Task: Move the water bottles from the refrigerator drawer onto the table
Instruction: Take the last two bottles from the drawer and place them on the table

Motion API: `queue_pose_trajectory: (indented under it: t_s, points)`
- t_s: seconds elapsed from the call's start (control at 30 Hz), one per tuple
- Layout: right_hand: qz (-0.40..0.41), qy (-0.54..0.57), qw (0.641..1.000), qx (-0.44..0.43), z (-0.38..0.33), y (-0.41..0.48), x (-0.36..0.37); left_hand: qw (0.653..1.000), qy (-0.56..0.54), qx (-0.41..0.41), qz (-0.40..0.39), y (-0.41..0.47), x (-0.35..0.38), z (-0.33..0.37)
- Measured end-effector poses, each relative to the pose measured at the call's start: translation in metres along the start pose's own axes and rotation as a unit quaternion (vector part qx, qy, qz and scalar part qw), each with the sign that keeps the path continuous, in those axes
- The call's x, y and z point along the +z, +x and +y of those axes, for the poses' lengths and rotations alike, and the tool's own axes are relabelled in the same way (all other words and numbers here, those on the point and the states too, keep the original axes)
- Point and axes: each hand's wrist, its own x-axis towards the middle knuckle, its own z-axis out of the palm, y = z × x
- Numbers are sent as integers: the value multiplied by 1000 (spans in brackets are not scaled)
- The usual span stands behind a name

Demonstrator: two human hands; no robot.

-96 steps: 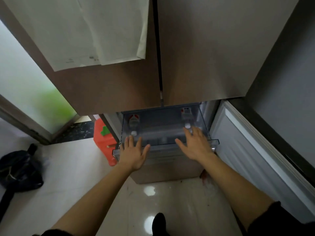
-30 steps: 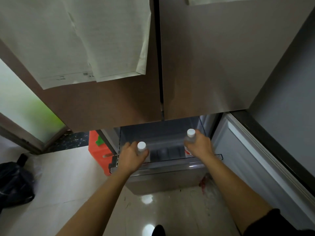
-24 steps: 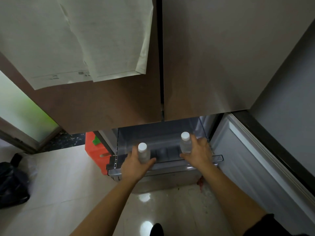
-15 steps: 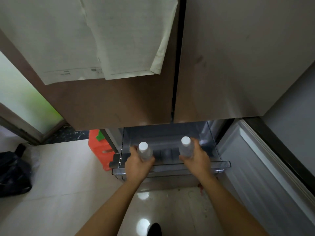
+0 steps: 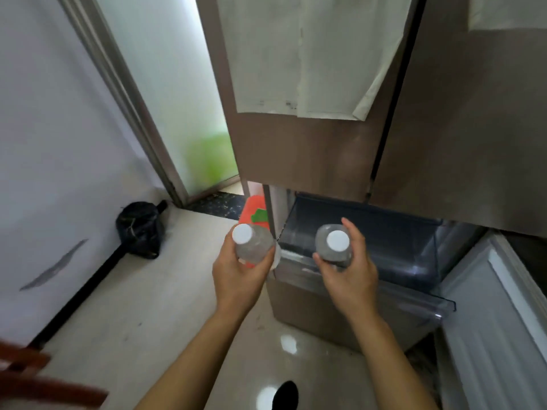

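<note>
Bag [image 5: 139,229], black, sits on the floor by the wall at left. Left hand [image 5: 239,279] grips left bottle [image 5: 253,247], cap up, over the floor just left of the drawer [image 5: 408,261]. Right hand [image 5: 349,279] grips right bottle [image 5: 333,247], cap up, over the drawer's front left corner. Drawer stands open under closed fridge doors [image 5: 310,161]. Paper sheets [image 5: 296,54] hang on the left door.

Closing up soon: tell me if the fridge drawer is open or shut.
Open. The clear drawer juts out below the upper doors, its inside visible.
</note>
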Motion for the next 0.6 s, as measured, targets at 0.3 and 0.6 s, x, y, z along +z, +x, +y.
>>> queue_pose_trajectory:
  t_s: [0.3, 0.6]
  points:
    - [-229, 44, 971, -50, -72, -88, 95, 982, 93, -70, 147, -71, -169, -31]
    - [-374, 1, 912, -171, -181, -204, 224, 933, 125, -168, 293, -131, -356, -99]
